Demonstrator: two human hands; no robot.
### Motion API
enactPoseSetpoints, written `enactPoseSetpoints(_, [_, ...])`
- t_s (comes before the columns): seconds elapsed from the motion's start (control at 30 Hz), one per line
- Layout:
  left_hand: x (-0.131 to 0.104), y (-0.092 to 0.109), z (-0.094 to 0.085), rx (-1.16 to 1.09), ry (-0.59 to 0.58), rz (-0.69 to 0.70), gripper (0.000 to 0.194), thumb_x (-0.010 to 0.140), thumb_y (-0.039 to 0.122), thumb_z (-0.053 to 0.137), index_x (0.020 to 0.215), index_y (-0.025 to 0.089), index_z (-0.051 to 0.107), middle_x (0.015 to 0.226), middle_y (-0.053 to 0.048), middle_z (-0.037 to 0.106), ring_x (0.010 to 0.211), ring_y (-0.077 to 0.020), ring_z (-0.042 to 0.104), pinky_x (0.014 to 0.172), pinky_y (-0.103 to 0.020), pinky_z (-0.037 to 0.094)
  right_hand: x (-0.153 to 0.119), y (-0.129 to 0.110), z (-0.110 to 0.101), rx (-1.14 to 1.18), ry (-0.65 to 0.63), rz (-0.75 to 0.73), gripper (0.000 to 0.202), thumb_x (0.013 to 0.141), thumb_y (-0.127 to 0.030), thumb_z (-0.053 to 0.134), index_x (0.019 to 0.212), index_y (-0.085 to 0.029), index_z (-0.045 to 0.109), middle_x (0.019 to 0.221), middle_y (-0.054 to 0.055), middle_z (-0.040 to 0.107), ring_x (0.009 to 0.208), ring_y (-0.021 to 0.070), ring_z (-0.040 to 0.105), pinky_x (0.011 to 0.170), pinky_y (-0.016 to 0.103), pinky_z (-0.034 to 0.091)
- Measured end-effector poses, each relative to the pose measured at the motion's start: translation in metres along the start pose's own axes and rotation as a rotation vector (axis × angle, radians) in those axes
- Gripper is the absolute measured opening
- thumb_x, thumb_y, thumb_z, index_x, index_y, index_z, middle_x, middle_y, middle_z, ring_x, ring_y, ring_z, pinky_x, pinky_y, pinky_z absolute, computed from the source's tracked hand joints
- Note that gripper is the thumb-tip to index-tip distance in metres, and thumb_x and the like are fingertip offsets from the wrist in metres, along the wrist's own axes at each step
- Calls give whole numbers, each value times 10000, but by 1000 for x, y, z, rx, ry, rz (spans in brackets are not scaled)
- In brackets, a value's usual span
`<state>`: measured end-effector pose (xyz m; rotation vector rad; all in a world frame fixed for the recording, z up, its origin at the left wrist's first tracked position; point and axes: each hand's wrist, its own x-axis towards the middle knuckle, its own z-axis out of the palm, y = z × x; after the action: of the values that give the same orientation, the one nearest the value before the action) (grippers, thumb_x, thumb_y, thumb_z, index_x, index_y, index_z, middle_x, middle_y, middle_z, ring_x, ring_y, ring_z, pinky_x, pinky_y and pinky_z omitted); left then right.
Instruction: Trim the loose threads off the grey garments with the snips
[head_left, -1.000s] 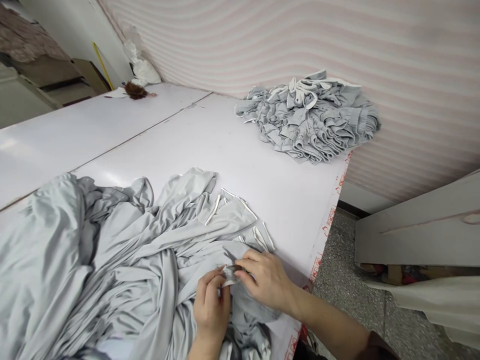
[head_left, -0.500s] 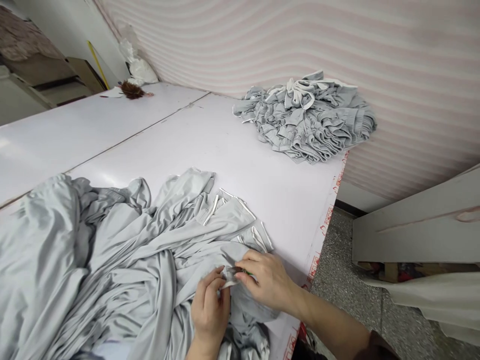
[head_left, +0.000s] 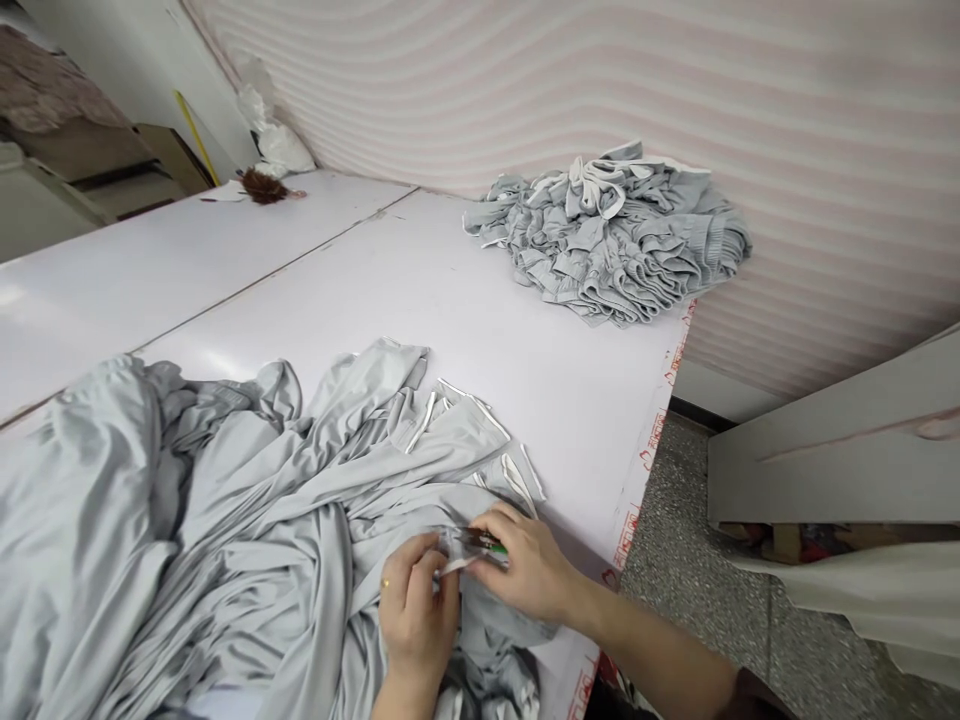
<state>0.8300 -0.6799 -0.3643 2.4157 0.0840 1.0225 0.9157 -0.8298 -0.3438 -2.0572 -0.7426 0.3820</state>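
Grey fabric (head_left: 247, 540) with white-edged ends lies in loose folds over the near left part of the table. At its right end my left hand (head_left: 420, 610) pinches a small piece of the cloth's edge, and a ring shows on one finger. My right hand (head_left: 529, 565) is closed around a small dark tool with a green part (head_left: 484, 541), which looks like thread snips. Its tip points left and touches or nearly touches the cloth beside my left fingertips.
A heap of gathered grey garments (head_left: 622, 240) sits at the table's (head_left: 570, 380) far right corner, against a striped wall covering. A brown tuft (head_left: 262, 186) and white plastic bag (head_left: 283, 148) are at the back left. Right of the table edge is speckled floor (head_left: 690, 520).
More of the tool's dark and green body shows between the fingers of my right hand. My left hand has turned slightly, bringing its ring into view. The fabric lies nearly as before.
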Motion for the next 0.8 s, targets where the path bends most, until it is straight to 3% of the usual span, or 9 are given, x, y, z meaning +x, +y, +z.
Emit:
enactPoseSetpoints(0.07, [3,1,0,-205,-129,-282,98,821,211,631,918,222,622,810,-36,710,747,-178,660,697,-291,509,4,5,3,-27,60,3,198,779,-88,595,933,-208,627,934,19,666,827,177,651,724,283,491])
enactPoseSetpoints(0.13, [9,6,-1,-437,-230,-651,281,859,380,597,1089,220,594,666,8,661,629,-158,612,599,-258,463,8,8,0,-40,116,15,207,787,-59,553,914,-211,614,908,12,666,826,170,645,719,274,482])
enactPoseSetpoints(0.2, [17,11,-2,-567,-246,-917,433,829,514,600,1135,209,573,566,49,570,541,-135,525,539,-230,395,9,10,-7,-45,103,12,168,804,-103,600,928,-213,623,921,10,667,825,169,644,714,273,480])
enactPoseSetpoints(0.23, [21,14,-2,-594,-237,-984,471,796,555,621,1111,208,581,549,58,542,528,-129,493,534,-225,374,8,9,-10,-52,72,0,155,806,-145,645,944,-216,637,940,11,667,827,171,646,715,277,482])
enactPoseSetpoints(0.37, [31,20,-3,-635,-236,-1067,516,710,602,676,1044,217,594,554,60,532,559,-140,495,572,-237,386,3,7,-18,-144,-34,-84,260,804,-278,740,1053,-233,679,1011,20,671,877,200,655,773,333,488])
enactPoseSetpoints(0.6, [35,20,-1,-628,-269,-1110,576,663,615,702,1060,209,599,522,71,519,502,-126,465,533,-231,365,2,10,-13,-250,11,-209,188,898,-308,638,1059,-227,692,936,36,695,835,189,647,758,322,482])
enactPoseSetpoints(0.8, [35,21,0,-657,-267,-1118,596,675,594,707,1113,211,575,550,58,580,522,-125,495,559,-231,396,1,12,-18,-190,2,-46,156,867,-297,672,1003,-239,723,953,15,705,794,179,666,710,305,499])
